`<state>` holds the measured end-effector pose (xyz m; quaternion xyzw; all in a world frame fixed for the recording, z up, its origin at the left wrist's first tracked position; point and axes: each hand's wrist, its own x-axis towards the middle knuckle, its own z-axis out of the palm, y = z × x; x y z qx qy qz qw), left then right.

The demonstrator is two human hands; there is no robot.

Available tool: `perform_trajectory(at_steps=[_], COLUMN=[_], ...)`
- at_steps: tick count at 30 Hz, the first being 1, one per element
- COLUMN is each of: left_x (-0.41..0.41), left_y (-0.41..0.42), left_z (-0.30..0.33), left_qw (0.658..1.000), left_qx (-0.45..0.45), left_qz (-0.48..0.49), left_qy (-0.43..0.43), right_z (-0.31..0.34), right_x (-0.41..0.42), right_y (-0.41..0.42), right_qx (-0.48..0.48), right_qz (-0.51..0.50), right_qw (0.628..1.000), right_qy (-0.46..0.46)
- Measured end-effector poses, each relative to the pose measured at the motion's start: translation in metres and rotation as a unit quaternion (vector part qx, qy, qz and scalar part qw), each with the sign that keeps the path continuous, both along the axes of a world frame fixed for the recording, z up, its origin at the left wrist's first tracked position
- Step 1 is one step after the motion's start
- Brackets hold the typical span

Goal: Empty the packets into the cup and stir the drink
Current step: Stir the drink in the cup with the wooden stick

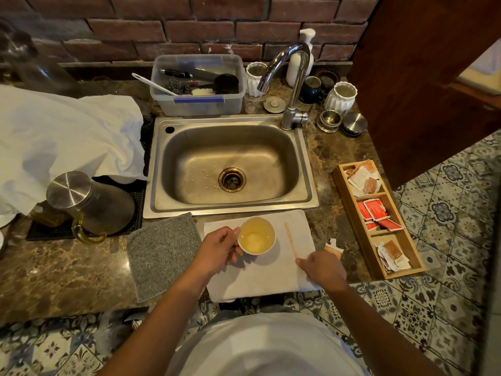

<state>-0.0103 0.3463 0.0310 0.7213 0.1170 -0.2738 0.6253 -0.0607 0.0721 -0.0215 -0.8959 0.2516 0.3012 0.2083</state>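
Right hand [322, 268]: nearest the camera, knuckles up on the white cloth [260, 278], fingers curled at the near end of the stirrer [291, 240]; whether they had closed on it could not be told.

Left hand [221, 248]: closed around the cup's left side, thumb at the rim.

Cup [257, 235]: upright on the cloth, just in front of the sink [230, 164], holding pale yellow liquid with a whitish, undissolved patch at the bottom.

Stirrer: thin wooden stick lying flat on the cloth, just right of the cup, apart from it, far end pointing toward the sink.

Torn packet [333, 248]: on the surface, just beyond the right hand.

Box [379, 221]: wooden, three compartments of packets, further right.

Risks, as judged: the flat stick could slip from a pinch against soft cloth; a loose left-hand hold could let the cup tip or slide when stirring began, spilling onto the cloth; brisk stirring could slop liquid over the rim.
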Motion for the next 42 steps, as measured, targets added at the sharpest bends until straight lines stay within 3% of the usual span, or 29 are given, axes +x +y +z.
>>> perform_trajectory(at_steps=[4,8,12,19,42], left_x=[0.000,-0.001,-0.001,-0.008,-0.020], left_y=[0.001,0.000,0.000,0.001,0.016], left_z=[-0.002,-0.004,-0.003,-0.003,0.004], left_qw=[1.000,1.000,1.000,0.999,0.980], left_qx=[0.010,0.013,0.003,0.018,0.093], left_qz=[-0.001,0.001,0.006,0.025,0.098], left_qy=[-0.003,-0.005,-0.020,-0.037,-0.148], right_z=[0.022,0.040,0.051,0.060,0.056], right_x=[0.004,0.017,0.026,0.026,0.032], right_y=[0.008,0.025,0.045,0.051,0.083], right_qx=[0.010,0.112,0.196,0.257,0.255], right_qz=[0.048,0.100,0.148,0.145,0.151], right_qw=[0.992,0.969,0.945,0.933,0.925], right_qy=[-0.120,-0.198,-0.214,-0.208,-0.239])
